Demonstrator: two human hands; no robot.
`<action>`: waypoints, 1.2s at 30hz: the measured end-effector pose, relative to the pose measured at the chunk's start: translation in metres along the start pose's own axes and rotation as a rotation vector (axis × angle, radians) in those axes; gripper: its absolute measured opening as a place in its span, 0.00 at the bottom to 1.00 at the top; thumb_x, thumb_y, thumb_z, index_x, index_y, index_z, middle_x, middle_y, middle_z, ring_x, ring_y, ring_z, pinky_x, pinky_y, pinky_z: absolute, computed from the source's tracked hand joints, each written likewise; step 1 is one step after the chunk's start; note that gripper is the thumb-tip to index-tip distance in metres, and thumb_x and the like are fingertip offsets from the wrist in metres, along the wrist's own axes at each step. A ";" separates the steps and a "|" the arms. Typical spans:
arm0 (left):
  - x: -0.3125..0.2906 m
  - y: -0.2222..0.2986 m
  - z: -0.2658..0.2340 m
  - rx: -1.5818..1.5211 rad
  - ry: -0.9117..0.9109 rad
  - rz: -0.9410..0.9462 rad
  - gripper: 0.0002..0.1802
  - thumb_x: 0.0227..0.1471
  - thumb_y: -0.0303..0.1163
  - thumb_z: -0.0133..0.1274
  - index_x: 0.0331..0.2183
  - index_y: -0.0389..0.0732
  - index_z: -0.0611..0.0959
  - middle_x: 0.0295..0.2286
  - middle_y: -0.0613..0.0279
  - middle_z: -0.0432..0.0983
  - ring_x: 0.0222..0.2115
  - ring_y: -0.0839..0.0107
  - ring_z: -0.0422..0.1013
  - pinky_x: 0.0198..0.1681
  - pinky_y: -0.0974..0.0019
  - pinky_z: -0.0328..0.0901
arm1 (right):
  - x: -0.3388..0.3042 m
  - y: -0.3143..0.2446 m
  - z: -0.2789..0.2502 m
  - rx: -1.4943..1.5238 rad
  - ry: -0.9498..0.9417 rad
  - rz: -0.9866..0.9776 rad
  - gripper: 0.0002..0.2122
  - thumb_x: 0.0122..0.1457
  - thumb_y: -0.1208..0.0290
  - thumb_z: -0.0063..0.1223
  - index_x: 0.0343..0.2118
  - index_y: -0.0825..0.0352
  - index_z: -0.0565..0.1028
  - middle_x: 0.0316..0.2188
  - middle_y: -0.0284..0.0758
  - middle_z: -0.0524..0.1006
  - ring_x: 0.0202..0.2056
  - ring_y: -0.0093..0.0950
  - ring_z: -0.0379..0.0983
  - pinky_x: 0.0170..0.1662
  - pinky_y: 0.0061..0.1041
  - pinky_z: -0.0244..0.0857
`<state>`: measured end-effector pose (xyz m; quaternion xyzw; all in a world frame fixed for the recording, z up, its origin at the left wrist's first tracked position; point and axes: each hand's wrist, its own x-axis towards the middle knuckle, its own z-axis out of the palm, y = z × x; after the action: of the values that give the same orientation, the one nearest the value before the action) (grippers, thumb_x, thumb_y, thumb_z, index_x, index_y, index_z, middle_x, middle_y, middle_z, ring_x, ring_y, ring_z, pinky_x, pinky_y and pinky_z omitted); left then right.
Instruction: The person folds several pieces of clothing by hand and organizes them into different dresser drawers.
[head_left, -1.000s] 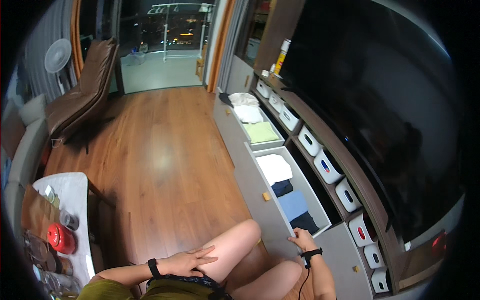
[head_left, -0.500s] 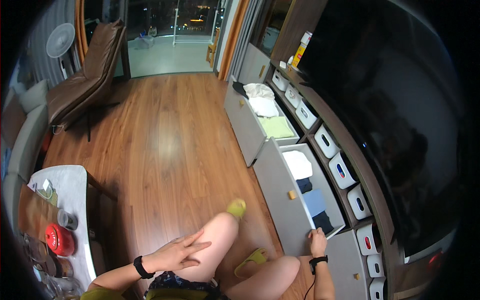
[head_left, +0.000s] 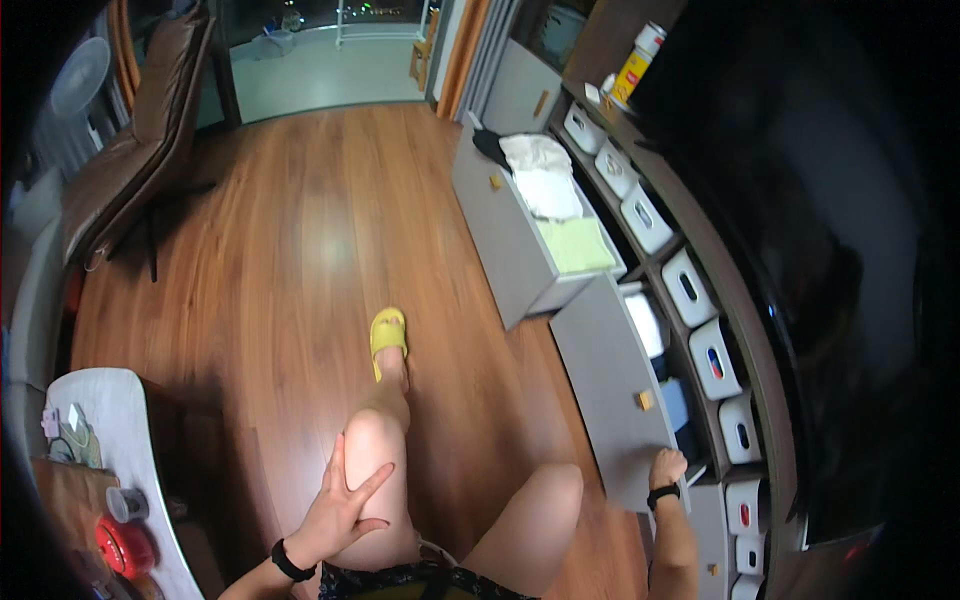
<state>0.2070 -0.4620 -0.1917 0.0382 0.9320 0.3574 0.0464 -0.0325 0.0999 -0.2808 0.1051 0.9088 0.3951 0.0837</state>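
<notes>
My right hand [head_left: 668,468] is closed at the near end of the nearer grey drawer [head_left: 605,385], its fingers bent over the top edge. That drawer stands partly out of the cabinet. White cloth [head_left: 645,322] and folded blue cloth [head_left: 673,405] show inside, partly hidden by its front panel. My left hand [head_left: 343,508] rests on my left thigh by the knee, fingers spread and holding nothing. Beyond, the farther grey drawer [head_left: 500,235] is pulled out, with white clothes [head_left: 548,190], a folded light-green cloth [head_left: 577,246] and a dark item at its far end.
White bins [head_left: 688,287] line the cabinet shelf below a large dark screen [head_left: 800,230]. To the left are a pale table [head_left: 100,390] with a red pot [head_left: 124,546] and a brown leather chair [head_left: 130,165]. Wooden floor [head_left: 320,220] lies between them.
The nearer drawer has slid partway inward, with my right hand following at its edge. My left foot in its yellow slipper has moved forward. My left hand stays on the thigh.
</notes>
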 end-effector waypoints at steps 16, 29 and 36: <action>0.162 -0.042 -0.088 0.000 0.166 -0.058 0.51 0.32 0.36 0.69 0.58 0.58 0.62 0.57 0.27 0.24 0.57 0.31 0.43 0.57 0.48 0.54 | 0.174 -0.110 -0.269 1.453 -0.479 -0.511 0.08 0.53 0.66 0.54 0.24 0.63 0.69 0.15 0.30 0.72 0.16 0.20 0.69 0.17 0.19 0.61; 0.301 -0.074 -0.163 -0.032 0.019 -0.004 0.43 0.36 0.40 0.67 0.55 0.52 0.68 0.59 0.31 0.28 0.60 0.37 0.37 0.59 0.51 0.50 | 0.350 -0.247 -0.471 1.020 0.325 -0.562 0.34 0.38 0.60 0.65 0.49 0.69 0.64 0.50 0.53 0.61 0.49 0.53 0.62 0.53 0.46 0.57; 0.357 -0.096 -0.186 -0.091 0.039 -0.092 0.32 0.40 0.34 0.63 0.51 0.51 0.74 0.60 0.41 0.39 0.60 0.39 0.41 0.59 0.49 0.50 | 0.411 -0.316 -0.538 0.988 0.277 -0.499 0.46 0.33 0.60 0.70 0.59 0.49 0.55 0.62 0.57 0.37 0.55 0.55 0.57 0.58 0.47 0.51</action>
<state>-0.1721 -0.6194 -0.1393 -0.0139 0.9164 0.3973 0.0463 -0.5950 -0.3817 -0.1789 -0.1387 0.9854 -0.0983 -0.0048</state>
